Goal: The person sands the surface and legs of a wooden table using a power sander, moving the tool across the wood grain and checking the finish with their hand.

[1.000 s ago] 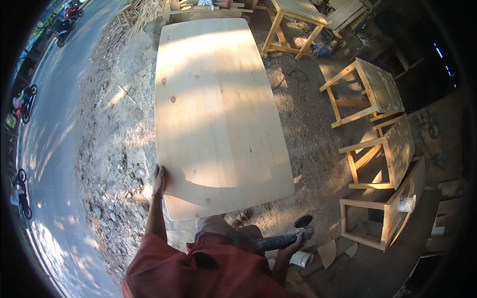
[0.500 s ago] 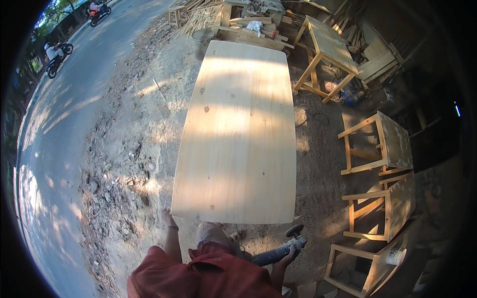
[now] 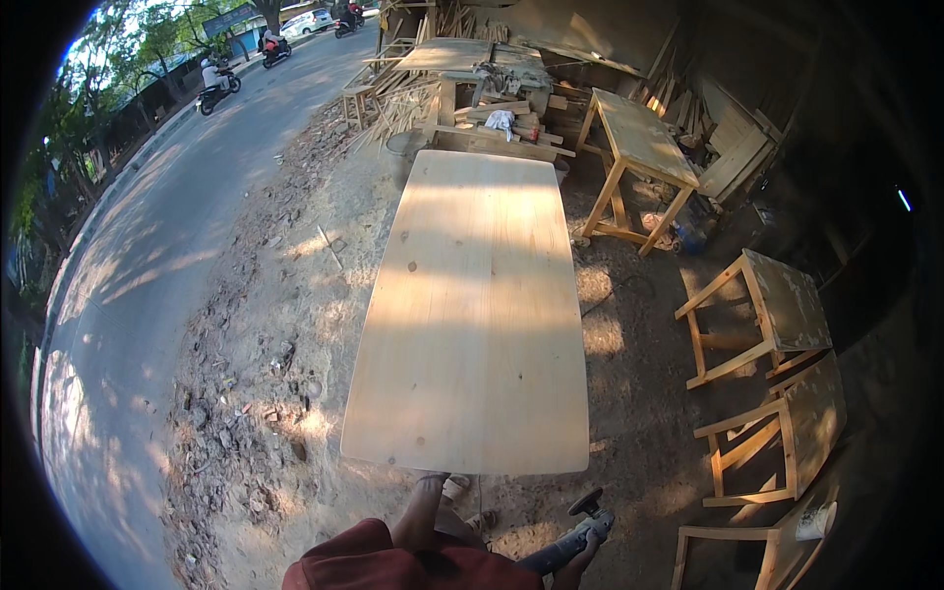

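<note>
Panel: large pale wooden tabletop lay flat, stretching away from my grip.
Left hand: at near edge; fingers hidden underneath, closure unclear.
Right hand: wrapped around angle grinder.
Handling: judged stiff, heavy; probably needed both long edges.

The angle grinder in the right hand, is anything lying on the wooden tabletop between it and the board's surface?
Nothing visible: the wooden tabletop lies bare, and only open air separates its near edge from the angle grinder held low in the right hand.
</note>
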{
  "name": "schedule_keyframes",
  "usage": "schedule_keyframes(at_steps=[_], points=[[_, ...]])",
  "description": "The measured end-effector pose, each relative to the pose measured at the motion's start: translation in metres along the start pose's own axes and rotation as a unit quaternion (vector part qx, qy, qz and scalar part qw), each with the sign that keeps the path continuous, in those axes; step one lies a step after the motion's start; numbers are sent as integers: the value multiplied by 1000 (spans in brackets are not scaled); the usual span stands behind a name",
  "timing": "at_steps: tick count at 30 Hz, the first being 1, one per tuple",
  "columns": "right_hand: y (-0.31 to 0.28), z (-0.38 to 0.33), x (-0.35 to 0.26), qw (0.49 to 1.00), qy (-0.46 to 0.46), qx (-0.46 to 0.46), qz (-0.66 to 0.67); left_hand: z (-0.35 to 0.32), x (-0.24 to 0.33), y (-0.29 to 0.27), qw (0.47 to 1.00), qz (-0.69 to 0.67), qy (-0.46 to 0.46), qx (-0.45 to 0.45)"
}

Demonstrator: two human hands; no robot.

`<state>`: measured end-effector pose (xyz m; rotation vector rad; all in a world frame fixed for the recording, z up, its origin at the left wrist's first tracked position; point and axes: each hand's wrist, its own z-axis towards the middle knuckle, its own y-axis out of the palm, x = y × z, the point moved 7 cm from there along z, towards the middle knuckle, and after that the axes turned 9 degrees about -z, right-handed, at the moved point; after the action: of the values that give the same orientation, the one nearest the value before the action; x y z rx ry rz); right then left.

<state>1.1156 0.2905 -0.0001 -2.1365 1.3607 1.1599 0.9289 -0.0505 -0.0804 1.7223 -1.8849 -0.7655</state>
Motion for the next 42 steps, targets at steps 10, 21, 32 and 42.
schedule_keyframes(at_steps=[10,21,32,42], points=[[38,-14,-64,957,136,-119,227,-33,-18,342,943,5,88,-320],[177,5,-80,941,-9,-312,127,33,30,618,911,-90,104,-390],[423,-57,-97,896,-32,-394,205,80,39,718,921,16,14,-389],[532,-68,-139,860,-170,-467,116,105,47,722,901,71,-29,-428]])
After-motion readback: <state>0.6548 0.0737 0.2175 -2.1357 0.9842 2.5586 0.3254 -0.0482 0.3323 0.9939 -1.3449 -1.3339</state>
